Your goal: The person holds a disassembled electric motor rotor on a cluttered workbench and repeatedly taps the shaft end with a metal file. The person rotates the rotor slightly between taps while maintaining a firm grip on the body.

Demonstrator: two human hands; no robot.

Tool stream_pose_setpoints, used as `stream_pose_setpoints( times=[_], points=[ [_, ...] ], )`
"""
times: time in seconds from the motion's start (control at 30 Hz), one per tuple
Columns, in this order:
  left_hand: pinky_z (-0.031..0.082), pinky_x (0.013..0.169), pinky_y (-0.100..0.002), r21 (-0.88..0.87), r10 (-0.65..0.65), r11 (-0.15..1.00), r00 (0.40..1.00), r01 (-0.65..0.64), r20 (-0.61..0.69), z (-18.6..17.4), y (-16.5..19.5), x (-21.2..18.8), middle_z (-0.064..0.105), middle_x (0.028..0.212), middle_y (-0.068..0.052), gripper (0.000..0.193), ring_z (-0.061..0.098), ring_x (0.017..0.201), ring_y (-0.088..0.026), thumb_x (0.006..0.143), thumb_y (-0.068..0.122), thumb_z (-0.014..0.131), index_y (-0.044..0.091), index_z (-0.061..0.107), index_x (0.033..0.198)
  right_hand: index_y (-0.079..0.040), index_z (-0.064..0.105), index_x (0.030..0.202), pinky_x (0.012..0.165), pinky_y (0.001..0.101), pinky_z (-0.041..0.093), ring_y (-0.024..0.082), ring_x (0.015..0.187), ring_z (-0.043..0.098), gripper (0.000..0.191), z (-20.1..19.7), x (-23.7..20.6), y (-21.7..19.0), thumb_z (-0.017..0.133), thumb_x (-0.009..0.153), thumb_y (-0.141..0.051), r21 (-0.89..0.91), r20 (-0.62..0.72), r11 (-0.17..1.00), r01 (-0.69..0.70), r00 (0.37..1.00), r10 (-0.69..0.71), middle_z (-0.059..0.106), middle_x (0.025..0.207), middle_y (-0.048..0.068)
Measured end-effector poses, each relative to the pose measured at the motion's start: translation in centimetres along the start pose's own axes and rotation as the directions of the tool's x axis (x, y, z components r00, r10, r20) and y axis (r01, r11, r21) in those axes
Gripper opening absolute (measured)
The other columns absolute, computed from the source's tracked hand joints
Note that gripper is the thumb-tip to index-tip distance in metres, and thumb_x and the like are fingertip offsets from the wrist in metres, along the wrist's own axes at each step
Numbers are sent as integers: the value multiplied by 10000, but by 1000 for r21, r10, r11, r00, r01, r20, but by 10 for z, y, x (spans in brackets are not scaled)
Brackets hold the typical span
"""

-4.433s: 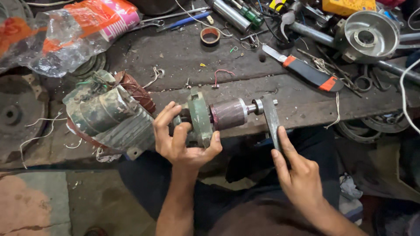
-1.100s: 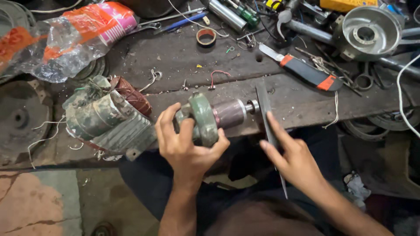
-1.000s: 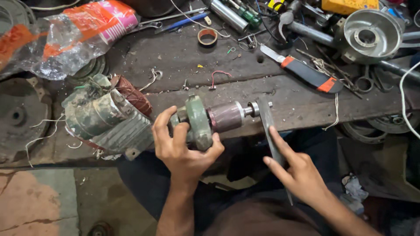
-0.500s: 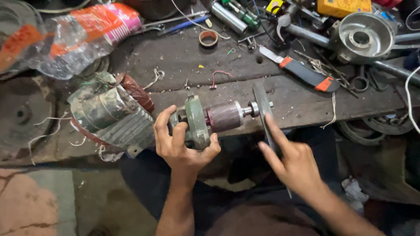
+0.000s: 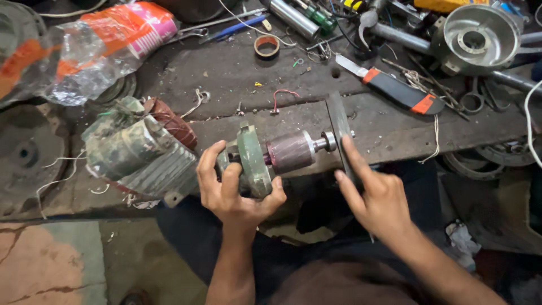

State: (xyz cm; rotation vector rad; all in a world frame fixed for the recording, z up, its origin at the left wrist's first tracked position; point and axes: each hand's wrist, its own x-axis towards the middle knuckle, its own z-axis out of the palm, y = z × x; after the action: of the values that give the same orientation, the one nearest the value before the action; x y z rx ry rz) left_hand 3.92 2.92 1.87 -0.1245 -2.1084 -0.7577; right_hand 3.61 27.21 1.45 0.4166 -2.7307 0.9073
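Head view, looking down on a cluttered workbench (image 5: 237,73).

Item: motor rotor assembly (image 5: 282,153), centre of frame. Green end cover at its left end, copper-brown wound core in the middle, bare steel shaft stub at the right. Long axis runs left to right, tilted slightly upward toward the right.

Left hand (image 5: 234,189): closed around the green end cover from below, thumb on the cover's right face and fingers curled over its left side. It carries the assembly's weight.

Right hand (image 5: 378,197): lower right of centre, fingers extended and pressed along a flat dark metal bar (image 5: 340,133). The bar stands nearly upright in the frame, crosswise to the shaft, and meets the shaft tip; whether it actually touches cannot be told. The shaft end lies up and left of this hand, so the right hand is the nearer one to the shaft end.

Surroundings: grimy finned stator housing (image 5: 135,158) with exposed reddish windings, just left of the left hand. Utility knife (image 5: 395,87) with black-and-orange handle, upper right. Silver bell-shaped end cover (image 5: 477,36), top right. Roll of tape (image 5: 266,46), top centre. Crumpled clear plastic bag (image 5: 96,53) with orange print, upper left.
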Motion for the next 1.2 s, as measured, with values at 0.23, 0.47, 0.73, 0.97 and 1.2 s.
stream_pose_setpoints(
  times=[0.23,0.47,0.73,0.97,1.2],
  points=[
    [540,1033,-547,4,-8,1000,1000,8,19,-1,0,-3,564,1302,-237,521,605,1201,-443,674,361,828,34,524,942,-8,556,1398,486,379,429,245,463,550,560,3,-40,23,742,885,-135,-19,-17,983,185,983,-185,653,846,223],
    [544,1003,-533,20,-5,1000,1000,4,10,0,2,1,572,1297,-239,518,613,1187,-439,666,364,823,34,526,932,-63,529,1477,470,417,417,279,408,530,633,4,0,11,738,887,-156,35,7,998,62,998,-62,510,491,141],
    [531,1032,-556,20,33,999,999,-34,28,0,0,0,566,1289,-233,517,604,1195,-440,692,369,827,28,528,939,-113,518,1479,470,423,428,288,409,557,650,-35,-25,-1,723,866,-181,-6,95,999,-42,995,43,552,507,153],
    [525,1028,-565,29,49,998,999,-49,22,0,4,2,559,1290,-239,529,596,1191,-454,722,376,843,30,526,966,-156,499,1511,489,362,457,272,403,545,633,-20,21,4,689,907,-170,183,153,981,-56,988,28,560,619,202],
    [535,1026,-567,-39,72,997,997,-73,-16,4,-7,-1,556,1321,-246,569,600,1194,-463,717,362,838,29,503,1034,-179,505,1477,415,384,426,280,313,522,665,-36,-21,-4,703,842,-193,134,238,967,-214,955,178,513,473,189]
  ],
)
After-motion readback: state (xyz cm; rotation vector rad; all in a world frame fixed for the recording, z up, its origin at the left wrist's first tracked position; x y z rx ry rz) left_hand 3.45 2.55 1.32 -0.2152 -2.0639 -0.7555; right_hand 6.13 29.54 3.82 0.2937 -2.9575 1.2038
